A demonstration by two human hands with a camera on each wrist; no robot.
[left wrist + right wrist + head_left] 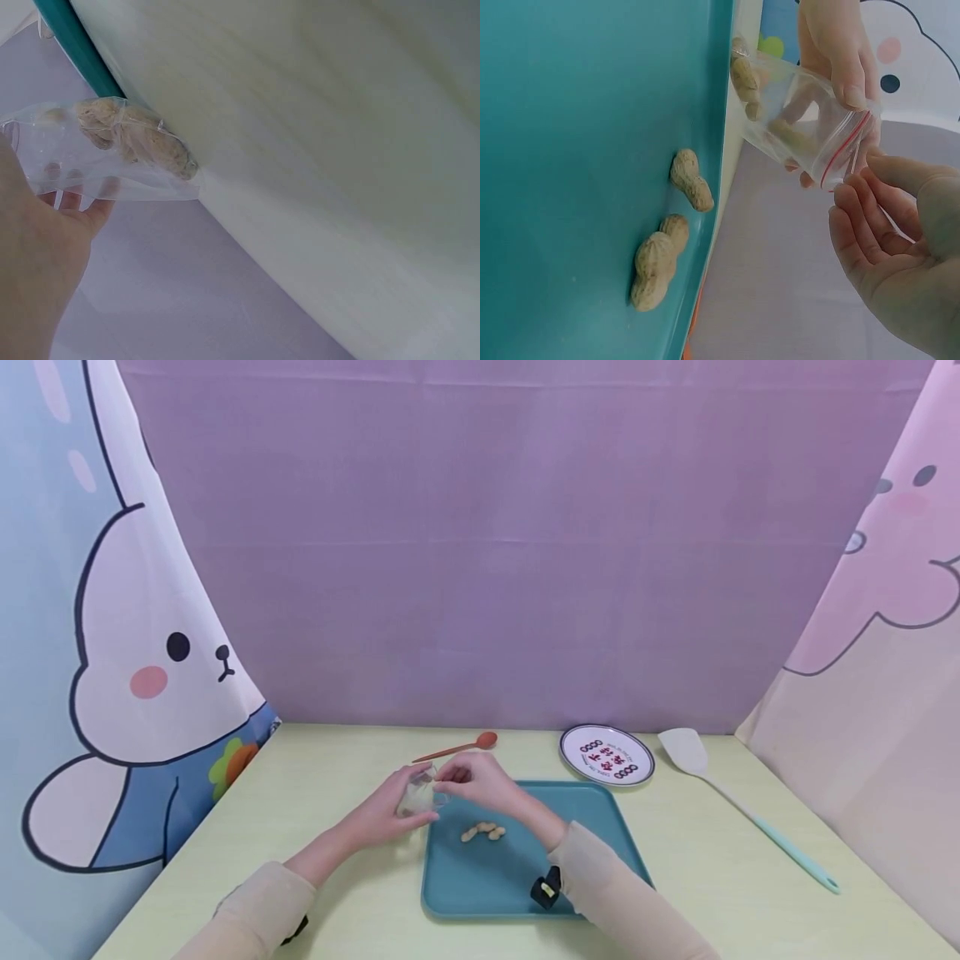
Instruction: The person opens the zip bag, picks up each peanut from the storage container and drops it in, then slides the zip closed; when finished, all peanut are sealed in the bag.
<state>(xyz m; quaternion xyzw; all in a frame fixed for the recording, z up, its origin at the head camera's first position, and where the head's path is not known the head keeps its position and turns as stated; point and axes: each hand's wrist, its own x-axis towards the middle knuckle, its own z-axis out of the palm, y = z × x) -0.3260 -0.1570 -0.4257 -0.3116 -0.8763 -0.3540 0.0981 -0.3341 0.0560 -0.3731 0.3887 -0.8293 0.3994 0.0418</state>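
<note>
A clear zip bag (802,124) with a red seal line holds several peanuts at its bottom, also seen through the plastic bag (142,142) in the left wrist view. The left hand (384,810) grips the bag, its thumb near the mouth and fingers behind. At the bag's mouth, the right hand (480,781) pinches the edge between thumb and fingers. Several unshelled peanuts (483,832) (656,262) lie on the teal tray (487,893), below the right forearm in the head view.
Behind the tray lies an orange-red spoon (486,741). A white plate (607,755) with red writing sits at the back right, close to the tray. Farther right is a long spatula (686,752) with a mint handle. Patterned curtains (525,543) surround the table.
</note>
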